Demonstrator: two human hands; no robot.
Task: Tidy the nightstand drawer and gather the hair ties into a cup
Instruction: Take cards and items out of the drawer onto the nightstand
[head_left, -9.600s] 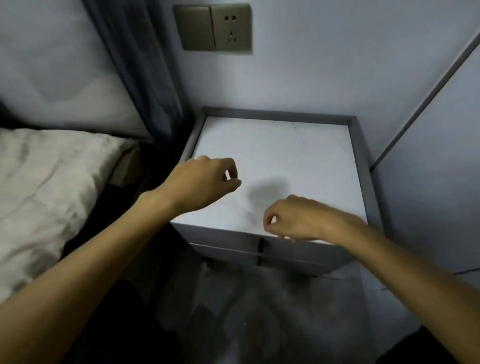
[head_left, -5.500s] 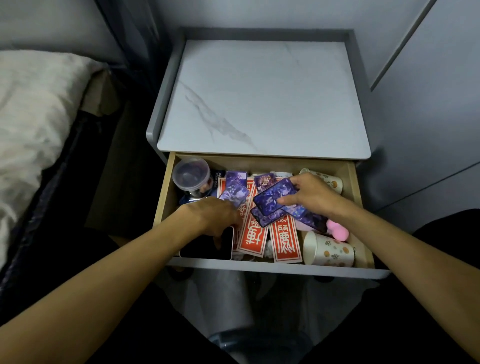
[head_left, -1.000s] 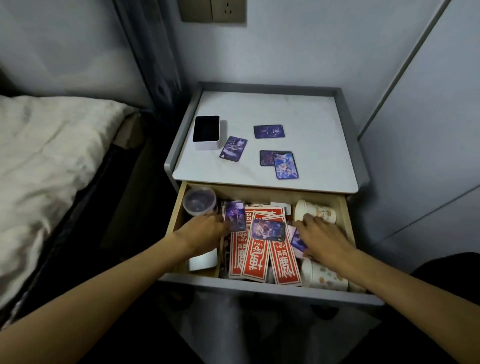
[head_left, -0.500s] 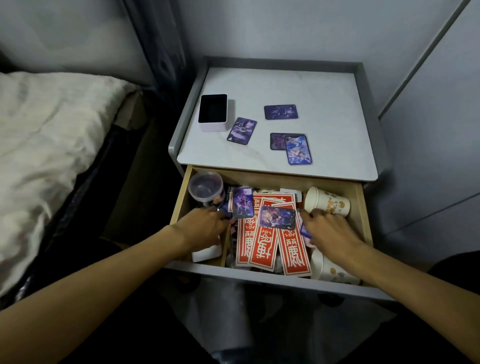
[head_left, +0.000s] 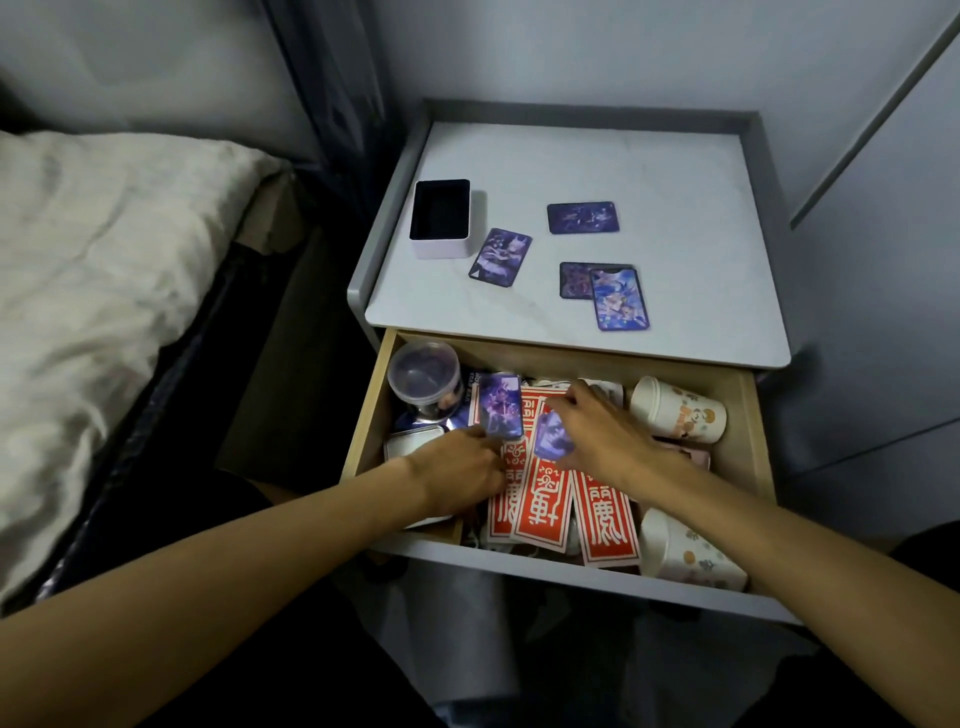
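Head view: both grips are being held inside the open drawer (head_left: 519, 569). A purple card (head_left: 501, 402) is being touched at its lower edge by the left grip (head_left: 457, 470). A second purple card (head_left: 551, 436) is being covered by the right grip (head_left: 600, 439), fingers bent. Whether either is being pinched cannot be told. A paper cup (head_left: 678, 410) is lying on its side just right of the right grip.
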